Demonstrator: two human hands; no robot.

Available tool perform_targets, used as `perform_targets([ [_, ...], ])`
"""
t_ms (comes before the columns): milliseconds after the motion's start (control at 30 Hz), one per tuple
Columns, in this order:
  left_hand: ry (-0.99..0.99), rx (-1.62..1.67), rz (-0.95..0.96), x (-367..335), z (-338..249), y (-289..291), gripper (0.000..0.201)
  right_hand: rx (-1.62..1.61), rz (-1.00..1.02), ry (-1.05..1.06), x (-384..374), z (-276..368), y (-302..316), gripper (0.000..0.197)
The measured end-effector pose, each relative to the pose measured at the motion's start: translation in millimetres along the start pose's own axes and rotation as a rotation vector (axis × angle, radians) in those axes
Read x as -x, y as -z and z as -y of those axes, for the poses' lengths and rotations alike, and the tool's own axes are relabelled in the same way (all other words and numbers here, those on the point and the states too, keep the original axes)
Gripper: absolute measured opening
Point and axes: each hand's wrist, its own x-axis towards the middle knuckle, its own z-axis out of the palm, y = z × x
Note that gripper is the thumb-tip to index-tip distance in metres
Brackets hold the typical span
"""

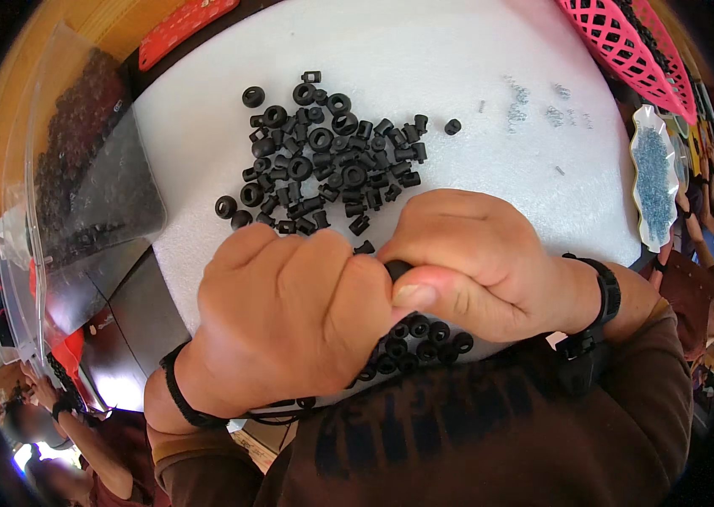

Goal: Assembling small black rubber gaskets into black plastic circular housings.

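My left hand (289,304) and my right hand (475,262) meet over the near part of a white foam sheet (205,101). Between them, a small rounded black plastic piece (397,269) is pinched by my right thumb and fingers. The fingers of my left hand are curled closed against it, and whatever they grip is hidden. Just beyond my hands spreads a heap of black plastic pieces (340,156), some round with a hole, some small and spool-shaped. A cluster of round black pieces (425,334) lies close to my body, partly under my hands.
Loose small metal springs (516,106) lie at the far right of the sheet. A white scalloped dish (646,118) of springs sits on the right edge, below a pink basket (623,42). At left stands a clear plastic container (141,169) with dark pieces. Other people are at both sides.
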Motion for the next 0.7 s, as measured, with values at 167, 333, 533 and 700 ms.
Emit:
perform_targets([
  [167, 0.018, 0.112, -0.060, -2, 10, -3, 0.034, -0.236, -0.091, -0.072, -3, 4, -7, 0.028],
  [333, 0.030, 0.201, -0.028, -4, 12, -2, 0.037, -0.298, -0.127, -0.051, -1, 0, -10, 0.031],
  [533, 0.041, 0.287, -0.019, -6, 14, -5, 0.034, -0.289, -0.099, -0.086, 0, -4, -10, 0.033],
  [700, -0.006, 0.211, -0.005, -9, 15, -2, 0.032, -0.272, -0.092, -0.092, -2, -5, -8, 0.033],
])
